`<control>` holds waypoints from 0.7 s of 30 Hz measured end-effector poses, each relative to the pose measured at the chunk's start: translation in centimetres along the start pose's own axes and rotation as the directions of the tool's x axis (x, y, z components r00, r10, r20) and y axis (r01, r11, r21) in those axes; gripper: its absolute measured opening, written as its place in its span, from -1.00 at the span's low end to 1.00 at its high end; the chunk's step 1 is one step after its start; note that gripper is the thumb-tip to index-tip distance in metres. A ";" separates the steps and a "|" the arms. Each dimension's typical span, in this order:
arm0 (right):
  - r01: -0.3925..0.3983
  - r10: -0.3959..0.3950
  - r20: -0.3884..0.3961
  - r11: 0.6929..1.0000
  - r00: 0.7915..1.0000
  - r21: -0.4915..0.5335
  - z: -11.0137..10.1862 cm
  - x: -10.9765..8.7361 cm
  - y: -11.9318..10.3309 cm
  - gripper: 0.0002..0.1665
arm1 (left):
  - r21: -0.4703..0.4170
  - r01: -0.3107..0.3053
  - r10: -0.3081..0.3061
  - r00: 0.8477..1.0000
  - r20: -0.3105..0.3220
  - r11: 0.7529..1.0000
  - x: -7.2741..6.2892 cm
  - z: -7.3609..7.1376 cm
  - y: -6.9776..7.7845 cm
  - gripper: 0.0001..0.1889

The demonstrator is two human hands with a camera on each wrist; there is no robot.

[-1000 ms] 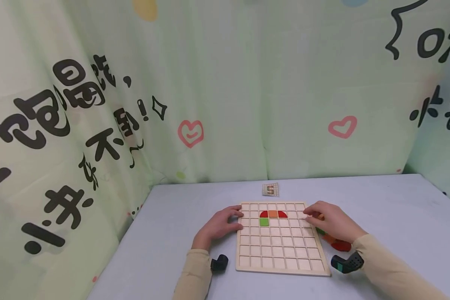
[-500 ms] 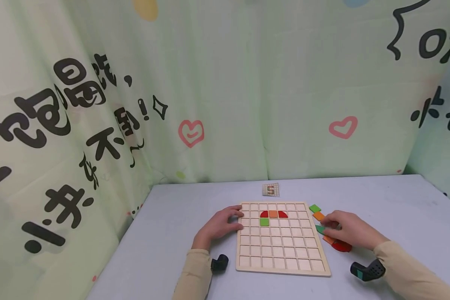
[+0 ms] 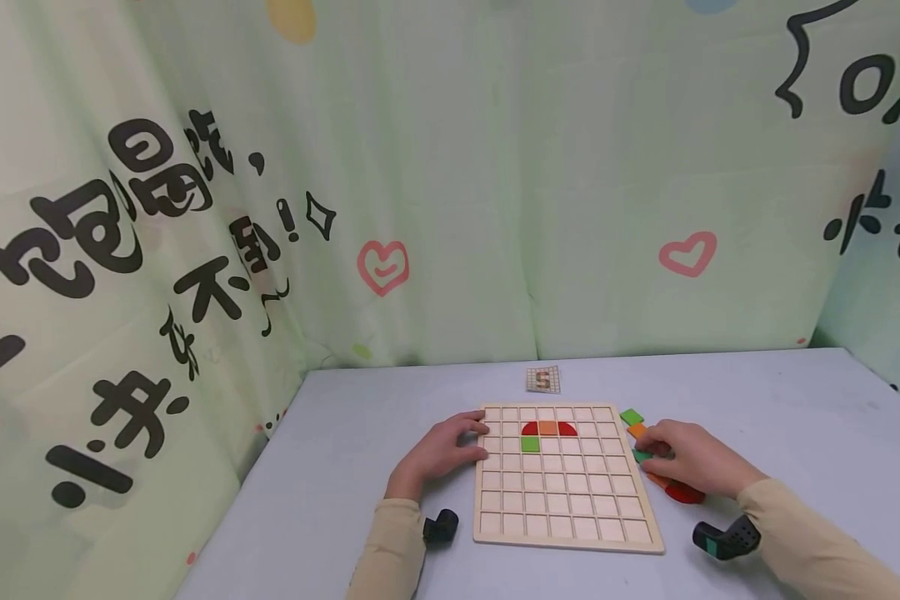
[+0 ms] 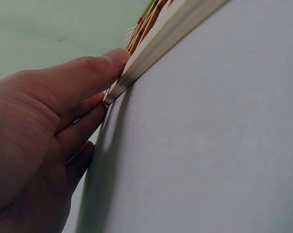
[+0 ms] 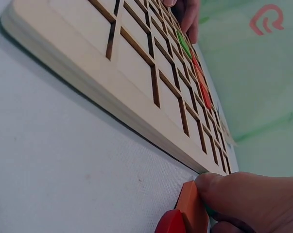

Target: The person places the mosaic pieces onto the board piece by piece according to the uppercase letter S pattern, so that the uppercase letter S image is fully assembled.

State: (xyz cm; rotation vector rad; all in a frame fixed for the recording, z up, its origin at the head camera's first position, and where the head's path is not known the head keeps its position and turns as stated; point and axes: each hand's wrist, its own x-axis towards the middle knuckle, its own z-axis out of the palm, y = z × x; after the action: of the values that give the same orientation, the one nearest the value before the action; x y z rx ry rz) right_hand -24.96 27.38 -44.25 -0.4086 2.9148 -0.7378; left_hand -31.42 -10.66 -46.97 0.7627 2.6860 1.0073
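Note:
A wooden grid board [image 3: 570, 505] lies on the table in front of me. Near its top it holds two red curved tiles, an orange square [image 3: 547, 427] between them, and a light green square [image 3: 530, 444] below. My left hand [image 3: 440, 450] touches the board's left edge with thumb and fingers spread along it; the left wrist view has the thumb on the rim. Beyond the right edge, my right hand [image 3: 693, 456] curls over a row of loose tiles. A dark green tile [image 3: 640, 456] shows between its thumb and fingers; I cannot tell whether it is pinched.
Other loose tiles lie along the board's right side: a light green one [image 3: 632, 417], an orange one [image 3: 636, 430] and a red one [image 3: 684, 493]. A small patterned card [image 3: 543, 380] is behind the board. A printed curtain [image 3: 457, 183] hangs beyond the table.
My right hand has gone from the board's upper right edge out to the loose tiles, uncovering the light green one, then shifted slightly left. The left hand stays on the board.

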 end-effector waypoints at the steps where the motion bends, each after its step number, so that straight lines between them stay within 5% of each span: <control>1: -0.002 0.002 0.003 1.000 1.000 -0.001 0.0 0.1 0.0 -0.68 | -0.002 0.001 -0.001 1.000 0.000 1.000 0.0 0.0 0.0 -0.61; 21: -0.021 0.021 -0.001 1.000 1.000 0.016 -0.4 0.2 0.2 -0.66 | -0.001 0.017 -0.017 1.000 -0.004 1.000 0.2 0.2 -0.2 -0.61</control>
State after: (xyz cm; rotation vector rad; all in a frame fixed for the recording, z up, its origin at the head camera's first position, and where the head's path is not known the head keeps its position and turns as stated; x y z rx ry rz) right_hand -25.23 27.73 -44.00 -0.3759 2.9071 -0.7582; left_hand -31.65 -10.58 -47.23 0.7366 2.6902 1.0072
